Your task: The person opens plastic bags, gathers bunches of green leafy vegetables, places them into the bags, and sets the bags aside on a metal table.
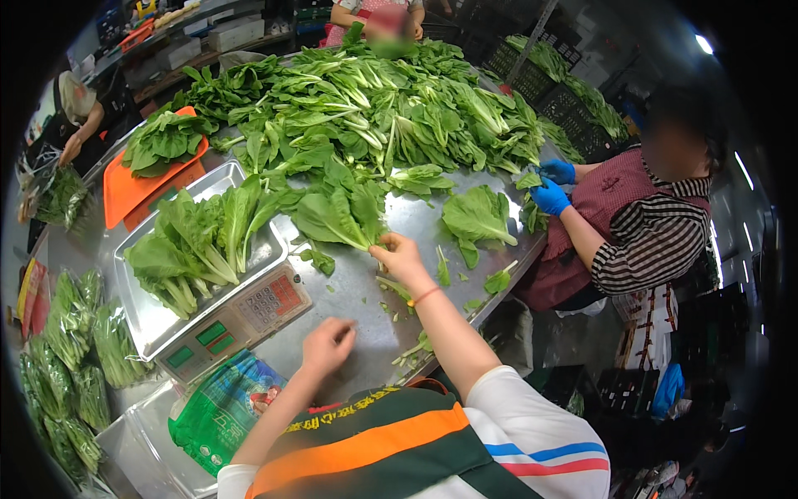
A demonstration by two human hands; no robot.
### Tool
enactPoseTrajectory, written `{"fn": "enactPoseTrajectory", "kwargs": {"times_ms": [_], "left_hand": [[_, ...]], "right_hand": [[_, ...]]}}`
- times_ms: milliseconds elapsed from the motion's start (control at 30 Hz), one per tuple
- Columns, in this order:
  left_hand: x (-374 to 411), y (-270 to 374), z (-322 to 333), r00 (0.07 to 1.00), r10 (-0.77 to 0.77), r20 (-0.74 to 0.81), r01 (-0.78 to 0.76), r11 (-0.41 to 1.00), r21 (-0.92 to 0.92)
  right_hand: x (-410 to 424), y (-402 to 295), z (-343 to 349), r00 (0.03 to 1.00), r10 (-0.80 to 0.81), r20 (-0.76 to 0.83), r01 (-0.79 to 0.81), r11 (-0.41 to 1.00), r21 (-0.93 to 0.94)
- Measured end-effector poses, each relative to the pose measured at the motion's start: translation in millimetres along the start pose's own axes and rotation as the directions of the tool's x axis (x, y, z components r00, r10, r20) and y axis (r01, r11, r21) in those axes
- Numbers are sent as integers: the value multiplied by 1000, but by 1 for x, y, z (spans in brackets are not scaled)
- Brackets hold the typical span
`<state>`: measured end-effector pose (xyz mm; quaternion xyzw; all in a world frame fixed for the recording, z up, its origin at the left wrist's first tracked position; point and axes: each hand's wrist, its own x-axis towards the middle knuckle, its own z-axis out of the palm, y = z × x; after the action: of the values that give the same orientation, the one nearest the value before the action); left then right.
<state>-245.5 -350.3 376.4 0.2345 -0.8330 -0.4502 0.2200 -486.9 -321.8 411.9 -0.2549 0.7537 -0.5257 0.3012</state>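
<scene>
With my right hand point(399, 254) I grip the stem end of a leafy green vegetable point(333, 218) over the steel table. My left hand point(329, 346) is raised over the bare metal, its fingers curled and slightly blurred; I see nothing in it. Left of it stands a digital scale point(274, 299) with a steel tray point(140, 330) on top, where several leafy green heads point(199, 240) lie. A large heap of greens point(374, 118) covers the far part of the table. Another green head point(480, 215) lies to the right.
Bagged greens point(68, 337) lie at the left, near a green printed plastic bag point(218, 418). An orange tray point(118, 193) of leaves stands behind the scale. At right, a co-worker in blue gloves point(552, 196) handles greens. Other people stand at the far end and far left.
</scene>
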Motion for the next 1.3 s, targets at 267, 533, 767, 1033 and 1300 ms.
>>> {"fn": "enactPoseTrajectory", "kwargs": {"times_ms": [267, 533, 767, 1033, 1300], "left_hand": [[46, 16, -3, 889, -427, 165, 308, 291, -906], [37, 56, -11, 936, -351, 0, 178, 473, -863], [30, 52, -9, 936, -348, 46, 181, 366, -913], [27, 55, -23, 957, -264, 117, 206, 339, -918], [25, 61, -26, 962, -249, 109, 166, 221, -961]], "right_hand": [[-88, -3, -5, 952, -268, 151, 299, 919, -256], [-115, -38, 5, 932, -284, 226, 327, 927, -185], [-113, 3, 10, 977, 207, 45, -187, 743, 642], [-121, -31, 14, 952, -261, 158, 255, 965, 61], [-107, -23, 16, 942, 335, 24, -183, 451, 873]]}}
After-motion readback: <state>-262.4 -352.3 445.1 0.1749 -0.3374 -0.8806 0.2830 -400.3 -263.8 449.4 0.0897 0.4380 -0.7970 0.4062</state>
